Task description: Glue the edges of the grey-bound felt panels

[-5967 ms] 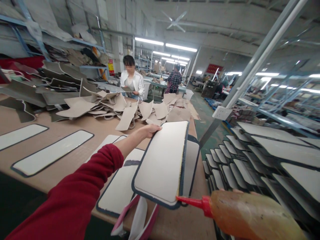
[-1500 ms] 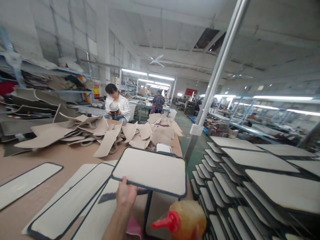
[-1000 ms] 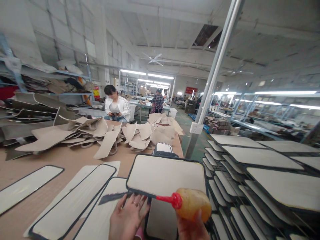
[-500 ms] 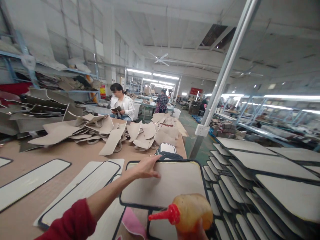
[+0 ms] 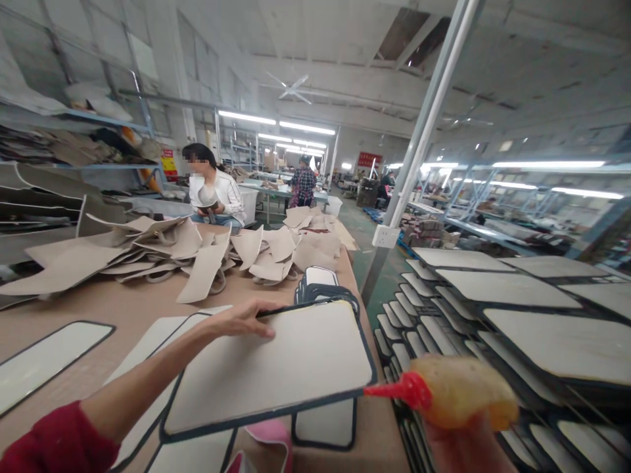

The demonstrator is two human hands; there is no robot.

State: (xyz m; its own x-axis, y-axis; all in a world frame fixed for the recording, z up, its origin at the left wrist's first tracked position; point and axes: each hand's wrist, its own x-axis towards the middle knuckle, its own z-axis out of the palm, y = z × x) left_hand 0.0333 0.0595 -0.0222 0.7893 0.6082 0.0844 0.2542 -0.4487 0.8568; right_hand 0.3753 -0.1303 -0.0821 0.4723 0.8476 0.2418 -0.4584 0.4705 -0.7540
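Observation:
My left hand (image 5: 244, 318) grips the far edge of a white mat panel with dark trim (image 5: 276, 368) and holds it tilted above the brown table (image 5: 123, 305). My right hand (image 5: 466, 447) squeezes an amber glue bottle (image 5: 461, 394). Its red nozzle (image 5: 392, 391) touches the panel's near right edge. Under the raised panel lie more trimmed white panels (image 5: 325, 424) and a pink cloth (image 5: 269, 437).
A pile of beige cut pieces (image 5: 207, 253) covers the table's far end, where a seated person (image 5: 211, 190) works. A small stack of trimmed panels (image 5: 320, 282) sits beyond my left hand. Racks with several drying panels (image 5: 497, 309) fill the right. A metal post (image 5: 419, 144) stands between.
The panel was turned around and lifted at an angle. My left hand went from its near edge to its far edge. The bottle swung right and its nozzle came to the panel's edge.

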